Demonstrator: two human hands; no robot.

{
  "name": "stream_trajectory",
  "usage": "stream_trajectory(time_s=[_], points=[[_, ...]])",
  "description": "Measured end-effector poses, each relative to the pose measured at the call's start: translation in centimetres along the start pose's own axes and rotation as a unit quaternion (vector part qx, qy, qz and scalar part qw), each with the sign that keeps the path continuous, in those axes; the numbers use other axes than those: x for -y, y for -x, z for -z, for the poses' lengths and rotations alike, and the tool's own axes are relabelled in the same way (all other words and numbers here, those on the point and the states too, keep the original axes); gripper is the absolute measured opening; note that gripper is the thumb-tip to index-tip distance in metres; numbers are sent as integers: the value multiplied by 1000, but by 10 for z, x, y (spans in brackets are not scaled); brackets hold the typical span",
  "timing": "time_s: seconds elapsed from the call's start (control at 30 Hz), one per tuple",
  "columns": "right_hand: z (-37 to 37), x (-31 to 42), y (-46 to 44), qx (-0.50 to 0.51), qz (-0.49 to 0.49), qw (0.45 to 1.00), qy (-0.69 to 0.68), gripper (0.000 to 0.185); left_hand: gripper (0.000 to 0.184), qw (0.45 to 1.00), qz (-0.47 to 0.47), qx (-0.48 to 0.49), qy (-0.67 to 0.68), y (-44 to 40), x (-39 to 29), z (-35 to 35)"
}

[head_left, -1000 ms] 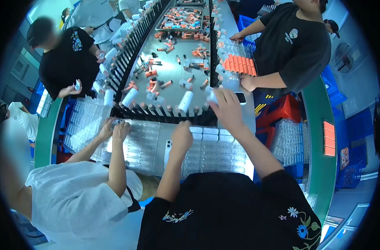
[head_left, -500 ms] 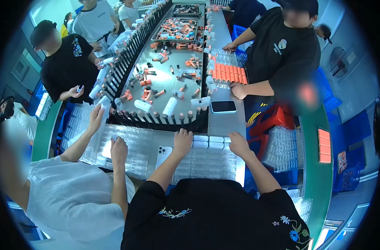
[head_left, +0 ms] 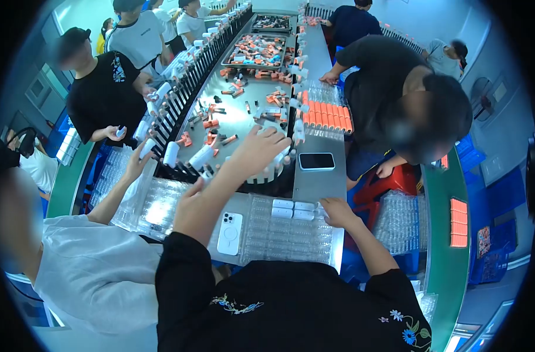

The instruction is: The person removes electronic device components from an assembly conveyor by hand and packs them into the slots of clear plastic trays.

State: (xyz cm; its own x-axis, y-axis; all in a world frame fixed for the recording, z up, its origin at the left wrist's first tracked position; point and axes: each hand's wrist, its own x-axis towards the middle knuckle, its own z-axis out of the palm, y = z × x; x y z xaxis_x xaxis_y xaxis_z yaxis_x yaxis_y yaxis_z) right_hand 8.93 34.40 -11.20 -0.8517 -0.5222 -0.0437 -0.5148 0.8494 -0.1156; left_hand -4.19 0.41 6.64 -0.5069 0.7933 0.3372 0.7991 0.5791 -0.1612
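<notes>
My left hand [head_left: 264,149] is raised over the near edge of the metal table [head_left: 244,114], its fingers stretched out and holding nothing visible. Below it stands the table's rim of dark upright posts with pinkish tips. My right hand [head_left: 338,212] is at the right edge of a clear plastic blister tray [head_left: 285,237], its fingers bent beside several small white cases [head_left: 293,209]. What those fingers hold, if anything, is hidden. The white cases lie in short rows at the tray's far end. A white phone [head_left: 229,233] lies left of the tray.
Loose orange and black parts [head_left: 214,120] are scattered on the metal table, with a heaped tray [head_left: 255,51] farther back. Orange pieces [head_left: 326,115] fill a tray at right, near a dark phone [head_left: 316,161]. A co-worker [head_left: 97,287] sits close on my left; another bends over a red stool [head_left: 390,182].
My left hand has left the blister tray and moved up and forward over the table edge. My right hand stays by the white cases. The co-worker at right has bent down.
</notes>
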Motion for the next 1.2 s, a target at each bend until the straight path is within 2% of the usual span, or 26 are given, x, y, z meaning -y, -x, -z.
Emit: stream_trajectory(time_s=[0.03,0.07,0.13,0.17,0.2,0.27,0.37,0.4,0.43,0.5,0.53,0.57,0.6,0.63,0.73,0.77,0.83,0.87,0.93,0.97,1.07,1.2], points=[[29,5,-5,12,-6,999,-53,63,48,1000,1,-4,0,-3,10,-5],[50,7,-12,12,-6,999,-51,63,49,999,-14,32,16,-4,17,-11],[81,12,-27,-112,-37,987,-107,68,56,991,-40,106,73,0,22,-15],[95,16,-39,-172,-56,971,-154,68,56,990,-43,110,74,5,24,-22],[107,20,-53,-231,-76,949,-200,69,59,987,5,113,114,13,26,-34],[125,30,-87,-208,-148,934,-249,67,62,971,67,149,175,22,33,-36],[133,72,-146,-166,-209,949,-167,62,59,962,117,208,131,35,39,-17],[124,85,-167,-136,-234,954,-133,61,56,959,144,200,143,38,41,-5],[116,104,-180,-137,-215,963,-82,59,56,958,142,203,143,41,42,8],[95,129,-195,-160,-186,969,-7,55,65,941,221,137,217,48,42,32],[89,137,-196,-184,-176,967,20,53,58,929,223,59,289,51,38,44],[83,143,-189,-244,-147,958,27,50,54,915,251,28,316,48,31,55],[80,145,-182,-241,-152,958,27,50,50,896,279,-2,345,41,20,64],[77,145,-174,-223,-131,966,-17,51,46,931,229,-46,279,38,18,52],[55,145,-134,-155,-81,975,-140,48,51,902,239,-28,358,19,8,21],[52,145,-112,-126,-61,974,-179,45,53,883,276,-30,379,15,5,7],[45,142,-73,-129,-84,961,-231,41,56,832,338,-46,437,10,-4,-24],[38,135,-55,-129,-111,955,-243,39,56,832,338,-46,438,11,-11,-28],[30,118,-20,-119,-167,943,-263,37,52,804,375,-105,449,15,-23,-34],[30,111,-6,-108,-197,936,-271,37,45,799,386,-112,447,19,-21,-46],[51,103,17,-105,-221,931,-270,36,38,835,468,-77,279,20,-22,-50],[83,97,-1,-130,-248,921,-270,35,32,841,509,-19,180,10,-11,-37]])
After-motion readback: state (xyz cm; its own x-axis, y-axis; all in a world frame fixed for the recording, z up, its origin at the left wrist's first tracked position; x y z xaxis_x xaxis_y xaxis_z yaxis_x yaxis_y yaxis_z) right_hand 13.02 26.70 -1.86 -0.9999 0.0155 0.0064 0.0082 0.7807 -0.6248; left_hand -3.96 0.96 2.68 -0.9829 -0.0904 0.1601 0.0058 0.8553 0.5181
